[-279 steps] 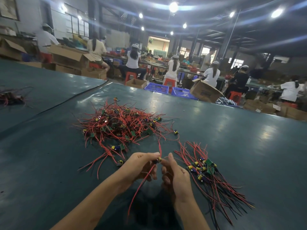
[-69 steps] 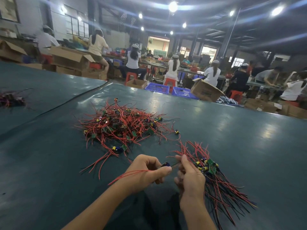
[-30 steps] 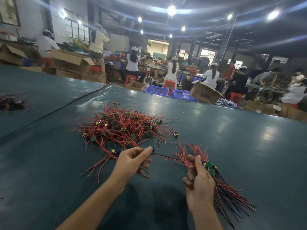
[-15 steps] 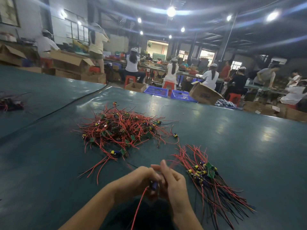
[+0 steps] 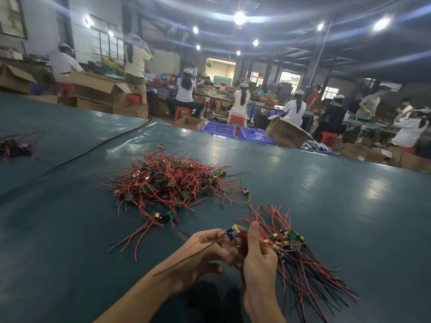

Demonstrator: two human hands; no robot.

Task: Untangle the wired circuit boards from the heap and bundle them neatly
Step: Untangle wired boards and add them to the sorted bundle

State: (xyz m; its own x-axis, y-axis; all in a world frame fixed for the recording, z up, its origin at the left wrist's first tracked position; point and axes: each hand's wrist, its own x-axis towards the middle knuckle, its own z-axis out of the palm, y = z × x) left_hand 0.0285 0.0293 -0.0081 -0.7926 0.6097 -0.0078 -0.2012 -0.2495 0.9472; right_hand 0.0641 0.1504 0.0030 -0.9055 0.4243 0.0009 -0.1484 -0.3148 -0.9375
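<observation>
A tangled heap (image 5: 168, 183) of red-wired small circuit boards lies on the dark green table (image 5: 326, 206) ahead of me. To the right, a sorted bundle (image 5: 296, 259) lies with boards together and wires fanned toward me. Both hands meet in front of me around one small circuit board (image 5: 232, 232) with a blue and a yellow part. My left hand (image 5: 205, 250) holds it from the left, and its dark wire trails down across the wrist. My right hand (image 5: 256, 255) holds it from the right, thumb raised, with red wires running from it toward the bundle.
A second small pile of wired parts (image 5: 14, 148) lies at the far left of the table. Beyond the table's far edge stand cardboard boxes (image 5: 286, 134), blue crates (image 5: 219, 129) and several seated workers at benches.
My hands have risen slightly and the board now shows between the fingertips, its dark wire trailing left over my wrist. A second ago my hands were apart, drawing a board from the heap.
</observation>
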